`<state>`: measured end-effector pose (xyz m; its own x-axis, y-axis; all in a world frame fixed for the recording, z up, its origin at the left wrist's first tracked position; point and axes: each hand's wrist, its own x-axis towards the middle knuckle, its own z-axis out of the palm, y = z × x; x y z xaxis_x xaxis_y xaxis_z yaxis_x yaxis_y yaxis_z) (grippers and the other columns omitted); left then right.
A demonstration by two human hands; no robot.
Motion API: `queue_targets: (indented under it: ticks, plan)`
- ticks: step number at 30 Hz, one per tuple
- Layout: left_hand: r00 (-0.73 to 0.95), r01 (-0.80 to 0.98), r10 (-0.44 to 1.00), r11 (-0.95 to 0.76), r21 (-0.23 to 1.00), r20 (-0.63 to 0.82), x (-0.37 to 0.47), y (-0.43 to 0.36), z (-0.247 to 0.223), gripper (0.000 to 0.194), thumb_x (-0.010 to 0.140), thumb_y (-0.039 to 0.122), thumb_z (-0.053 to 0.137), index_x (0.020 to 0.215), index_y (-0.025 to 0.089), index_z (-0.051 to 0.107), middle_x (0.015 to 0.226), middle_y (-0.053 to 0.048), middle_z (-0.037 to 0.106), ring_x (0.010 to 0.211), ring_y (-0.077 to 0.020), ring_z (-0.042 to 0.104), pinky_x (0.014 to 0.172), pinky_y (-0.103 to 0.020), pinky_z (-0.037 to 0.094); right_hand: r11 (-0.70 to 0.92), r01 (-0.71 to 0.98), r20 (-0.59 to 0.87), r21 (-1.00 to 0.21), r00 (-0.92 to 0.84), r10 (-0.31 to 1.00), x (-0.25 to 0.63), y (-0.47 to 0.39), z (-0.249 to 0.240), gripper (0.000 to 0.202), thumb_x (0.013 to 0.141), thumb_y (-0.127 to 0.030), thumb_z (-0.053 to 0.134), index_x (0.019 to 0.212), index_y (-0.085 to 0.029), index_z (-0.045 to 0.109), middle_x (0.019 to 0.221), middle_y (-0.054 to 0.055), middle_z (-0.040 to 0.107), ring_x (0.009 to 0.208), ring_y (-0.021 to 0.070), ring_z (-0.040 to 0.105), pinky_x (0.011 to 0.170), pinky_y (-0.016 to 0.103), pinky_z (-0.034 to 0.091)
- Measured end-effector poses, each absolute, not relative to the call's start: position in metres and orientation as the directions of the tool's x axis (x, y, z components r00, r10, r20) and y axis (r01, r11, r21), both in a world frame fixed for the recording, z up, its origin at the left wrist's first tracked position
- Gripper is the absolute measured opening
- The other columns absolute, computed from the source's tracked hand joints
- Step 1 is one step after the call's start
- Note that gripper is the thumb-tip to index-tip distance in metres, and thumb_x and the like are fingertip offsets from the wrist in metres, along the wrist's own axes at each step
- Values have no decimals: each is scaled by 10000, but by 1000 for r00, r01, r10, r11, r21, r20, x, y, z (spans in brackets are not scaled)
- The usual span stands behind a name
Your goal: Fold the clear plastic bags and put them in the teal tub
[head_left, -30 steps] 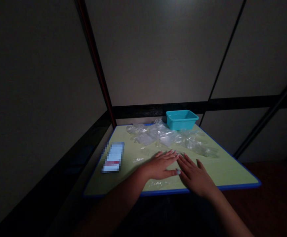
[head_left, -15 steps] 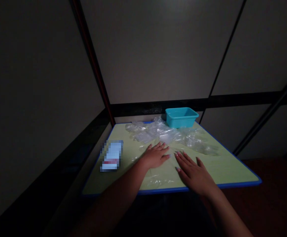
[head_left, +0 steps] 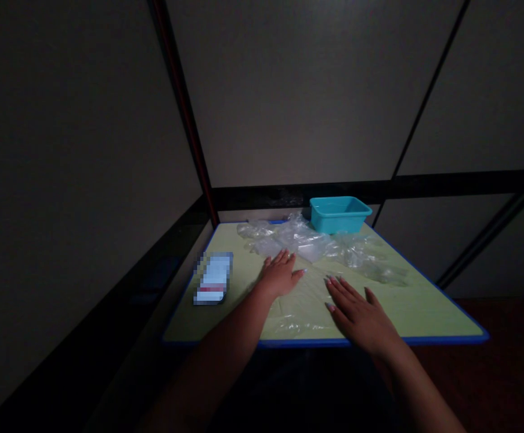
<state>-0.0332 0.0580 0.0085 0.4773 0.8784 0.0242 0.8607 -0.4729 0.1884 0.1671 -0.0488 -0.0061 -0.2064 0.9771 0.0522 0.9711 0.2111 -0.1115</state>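
A thin clear plastic bag (head_left: 300, 304) lies spread on the table in front of me, its near end wrinkled close to the front edge. My left hand (head_left: 281, 276) rests palm down on its left part, fingers stretched out and thumb apart. To the right, my right hand (head_left: 359, 316) is also palm down with fingers extended, at the right side of the sheet. Neither hand grips anything. Just beyond the fingertips is a heap of crumpled clear plastic bags (head_left: 309, 243).
A turquoise plastic basket (head_left: 339, 224) stands at the back right of the pale yellow table (head_left: 437, 313), which has a blue rim. On the left lies a phone (head_left: 214, 276) with a lit, blurred screen. Wall panels (head_left: 307, 108) rise behind the table.
My left hand has slid a little forward and away from my right hand, over the plastic. The right hand stays about where it was. The whole view has shifted slightly.
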Motion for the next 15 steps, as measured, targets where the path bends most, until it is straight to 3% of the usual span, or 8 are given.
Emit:
queue_targets:
  ticks: [4,7,10,13,15]
  plan:
    - [560,802,823,-566,188,90,-37,47,18,763,886,649,311,1489,199,184,1573,-69,100,1447,-232,42,1144,-517,63,194,972,59,-131,-187,981,168,-50,-7,561,952,-434,241,1479,-242,234,1525,33,243,1420,221,175,1101,587,174]
    - [620,769,785,-604,211,-13,-41,42,18,948,789,752,386,1501,185,119,1573,-90,29,1446,-265,17,1135,-547,49,181,973,71,-145,-172,982,171,-50,-9,561,954,-446,242,1476,-239,253,1523,39,256,1421,220,167,1113,572,155]
    - [641,760,762,-614,214,-91,-43,42,14,1059,727,791,427,1503,157,83,1567,-102,-15,1444,-282,14,1126,-573,37,126,977,93,-175,-111,989,172,-51,-5,566,952,-483,240,1474,-263,257,1533,46,228,1425,259,140,1092,637,108]
    - [635,768,766,-609,198,-105,-42,44,12,1028,750,775,404,1502,145,96,1566,-99,-1,1445,-273,20,1126,-572,51,63,973,84,-224,-45,995,163,-50,8,577,955,-500,202,1484,-268,218,1547,52,158,1430,282,105,1060,692,33]
    - [609,787,788,-588,185,-85,-41,45,13,862,849,691,311,1499,155,127,1566,-87,46,1446,-242,46,1132,-555,69,106,962,56,-250,-95,994,151,-45,20,578,962,-491,180,1489,-253,204,1548,49,147,1432,257,110,1084,649,-23]
